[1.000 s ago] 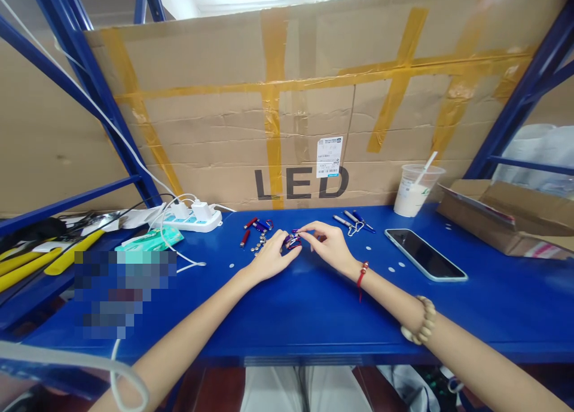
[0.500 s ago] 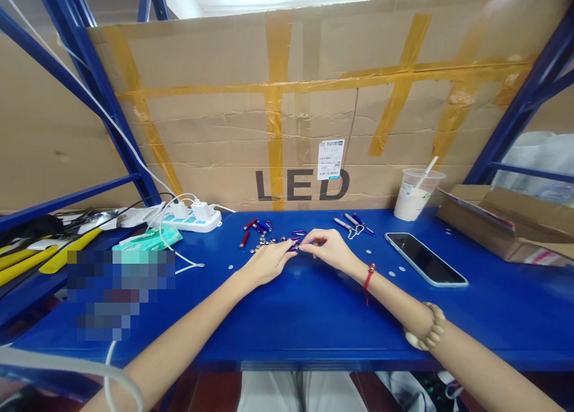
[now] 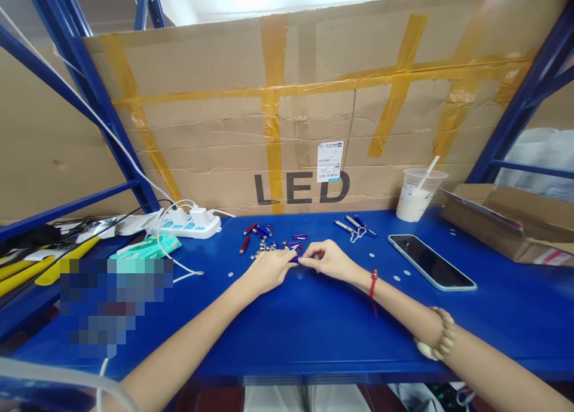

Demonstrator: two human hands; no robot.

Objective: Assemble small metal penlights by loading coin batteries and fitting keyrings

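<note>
A small blue-purple flashlight tube [image 3: 295,259] lies between my two hands, low over the table. My left hand [image 3: 268,272] is closed round it, palm down, covering most of its length. My right hand [image 3: 329,260] pinches at its right end with thumb and forefinger; any small part between those fingertips is hidden. Just beyond the hands are several small round silver pieces [image 3: 263,246] and some coloured carabiner clips [image 3: 299,237]. Red tubes [image 3: 244,245] and blue tubes [image 3: 259,231] lie behind my left hand.
Silver and blue flashlights with clips [image 3: 352,226] lie at the back right. Nearby are a phone [image 3: 430,261], a drink cup [image 3: 417,197] and an open carton [image 3: 502,226]. A power strip [image 3: 192,225] with cables and a green packet [image 3: 147,246] occupy the left. Cardboard [image 3: 215,143] walls off the back.
Both hands have shifted slightly nearer to me, and more of the blue tube shows between them. The camera view has tilted a little.
</note>
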